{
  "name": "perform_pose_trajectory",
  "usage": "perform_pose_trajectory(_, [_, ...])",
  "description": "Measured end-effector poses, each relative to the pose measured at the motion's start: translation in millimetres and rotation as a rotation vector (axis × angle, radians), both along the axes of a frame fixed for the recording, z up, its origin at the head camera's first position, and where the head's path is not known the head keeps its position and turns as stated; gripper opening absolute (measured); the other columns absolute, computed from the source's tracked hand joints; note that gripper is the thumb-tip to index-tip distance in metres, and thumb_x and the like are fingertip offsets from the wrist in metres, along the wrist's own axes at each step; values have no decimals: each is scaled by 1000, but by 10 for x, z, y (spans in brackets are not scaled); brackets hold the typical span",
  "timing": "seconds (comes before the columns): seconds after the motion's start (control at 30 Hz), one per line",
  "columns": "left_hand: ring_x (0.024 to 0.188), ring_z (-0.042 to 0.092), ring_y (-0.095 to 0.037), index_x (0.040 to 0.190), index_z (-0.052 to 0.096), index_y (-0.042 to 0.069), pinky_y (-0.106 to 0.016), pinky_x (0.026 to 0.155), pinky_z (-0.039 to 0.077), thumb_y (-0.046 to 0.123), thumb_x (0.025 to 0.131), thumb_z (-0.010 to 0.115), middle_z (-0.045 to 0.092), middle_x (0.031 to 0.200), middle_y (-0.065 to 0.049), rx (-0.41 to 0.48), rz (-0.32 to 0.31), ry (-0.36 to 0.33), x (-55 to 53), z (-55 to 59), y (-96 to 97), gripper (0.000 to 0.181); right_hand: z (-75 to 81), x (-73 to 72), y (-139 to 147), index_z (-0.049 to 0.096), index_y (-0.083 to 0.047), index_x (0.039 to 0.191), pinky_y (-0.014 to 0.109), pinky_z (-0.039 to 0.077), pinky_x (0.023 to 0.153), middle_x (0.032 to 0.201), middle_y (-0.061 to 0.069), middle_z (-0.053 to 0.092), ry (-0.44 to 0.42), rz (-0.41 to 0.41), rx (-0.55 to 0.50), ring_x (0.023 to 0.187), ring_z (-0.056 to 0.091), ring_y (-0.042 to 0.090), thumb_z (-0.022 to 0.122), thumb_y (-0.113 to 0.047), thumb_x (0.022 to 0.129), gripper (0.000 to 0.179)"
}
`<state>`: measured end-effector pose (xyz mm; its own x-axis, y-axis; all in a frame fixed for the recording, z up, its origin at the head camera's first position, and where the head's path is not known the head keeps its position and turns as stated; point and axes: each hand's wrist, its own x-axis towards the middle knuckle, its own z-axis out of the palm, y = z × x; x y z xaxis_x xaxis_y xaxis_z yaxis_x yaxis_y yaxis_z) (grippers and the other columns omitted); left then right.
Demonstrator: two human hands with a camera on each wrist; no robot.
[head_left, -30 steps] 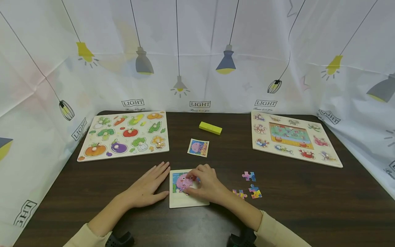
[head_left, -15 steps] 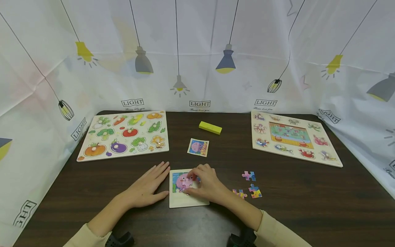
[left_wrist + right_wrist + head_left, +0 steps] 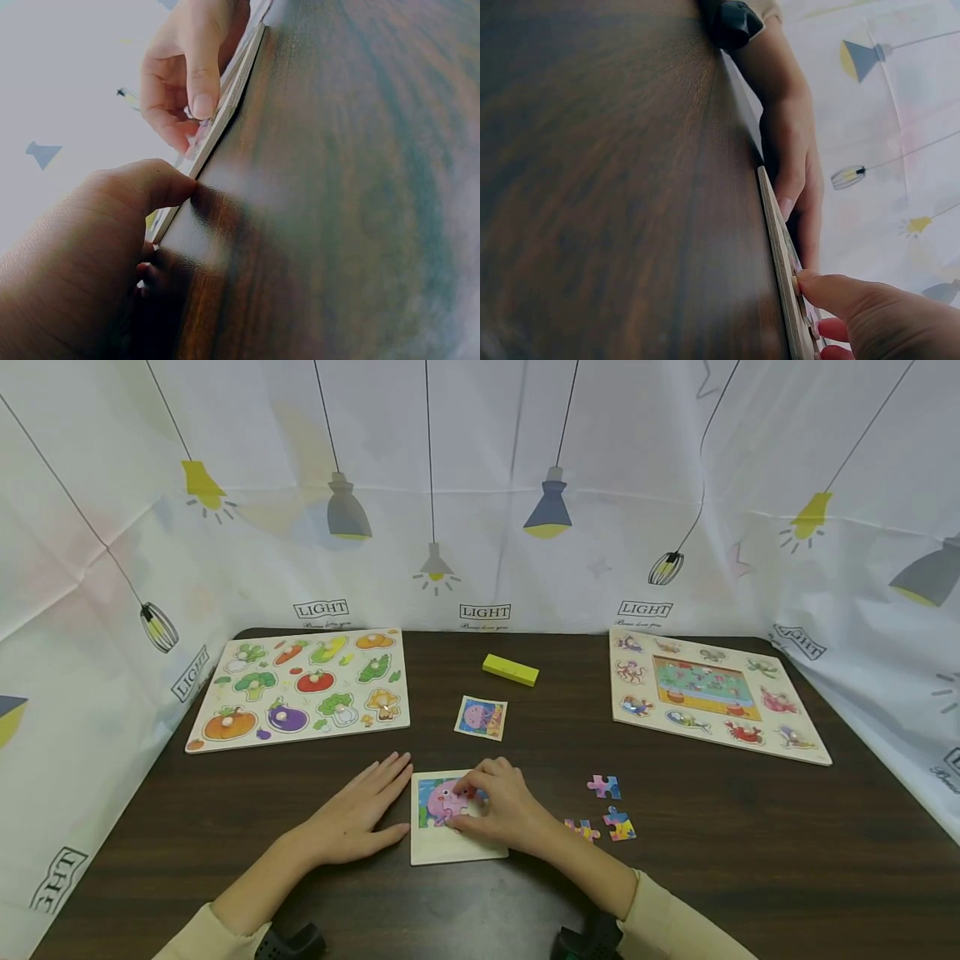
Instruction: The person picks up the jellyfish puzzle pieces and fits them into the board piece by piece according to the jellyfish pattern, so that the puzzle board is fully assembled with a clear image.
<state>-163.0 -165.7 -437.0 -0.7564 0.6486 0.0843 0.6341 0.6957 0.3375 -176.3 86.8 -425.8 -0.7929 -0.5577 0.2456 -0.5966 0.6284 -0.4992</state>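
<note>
A small wooden puzzle board [image 3: 459, 848] lies flat on the dark table, with pink and blue jigsaw pieces [image 3: 442, 802] filling part of its upper recess. My left hand [image 3: 352, 822] rests flat beside it, fingers extended, thumb and fingertips right at its left edge. Over the board, my right hand [image 3: 502, 806] pinches a jigsaw piece [image 3: 799, 289] between thumb and curled fingers, down at the recess. That hand hides the right part of the picture. Loose jigsaw pieces [image 3: 620, 825] lie to the right, one partly behind the right forearm.
Beyond the board lie a small picture card [image 3: 481, 718] and a yellow block [image 3: 511, 670]. A vegetable puzzle board [image 3: 300, 693] is at the back left, and a sea-animal puzzle board [image 3: 637, 689] at the back right. White printed cloth [image 3: 480, 460] hangs behind the table.
The piece under my right fingers appears to sit slightly differently among the pink pieces. Both hands stay in nearly the same place.
</note>
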Motion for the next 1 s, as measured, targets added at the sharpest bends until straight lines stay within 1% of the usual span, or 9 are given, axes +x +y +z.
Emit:
perform_pose_trajectory(0.23, [138, 10, -25, 143, 26, 0, -42, 110, 14, 47, 92, 46, 15, 151, -12, 2, -8, 22, -5, -3, -5, 72, 11, 20, -14, 68, -18, 86, 29, 34, 70, 87, -7, 53, 53, -10, 22, 83, 41, 10, 79, -34, 70, 26])
perform_pose_trajectory(0.43, [138, 10, -26, 143, 25, -1, -42, 110, 13, 47, 92, 45, 15, 151, -12, 0, -14, 29, -9, -20, -6, 72, 22, 37, -20, 68, -19, 84, 28, 35, 71, 86, -8, 51, 48, -16, 34, 82, 40, 9, 79, -35, 70, 24])
perform_pose_trajectory(0.6, [139, 9, -25, 143, 25, 0, -42, 110, 13, 47, 92, 46, 14, 152, -12, -2, -13, 16, -4, -21, -5, 73, 20, 30, -21, 69, -19, 85, 29, 35, 71, 88, -8, 52, 47, -12, 52, 83, 40, 10, 78, -36, 71, 23])
perform_pose_trajectory(0.77, [139, 9, -25, 143, 25, 0, -43, 110, 12, 48, 92, 46, 13, 152, -11, -3, -6, -1, -2, -10, -6, 73, 34, 13, -23, 71, -21, 88, 30, 34, 72, 89, -8, 54, 41, 12, 64, 84, 40, 11, 77, -36, 72, 23])
perform_pose_trajectory(1.0, [138, 10, -26, 143, 25, -1, -43, 110, 13, 47, 92, 45, 14, 151, -12, -1, -11, 9, -3, -13, -5, 73, 9, 8, -22, 72, -22, 90, 29, 33, 71, 90, -9, 54, 66, 4, 71, 84, 40, 10, 76, -38, 73, 24])
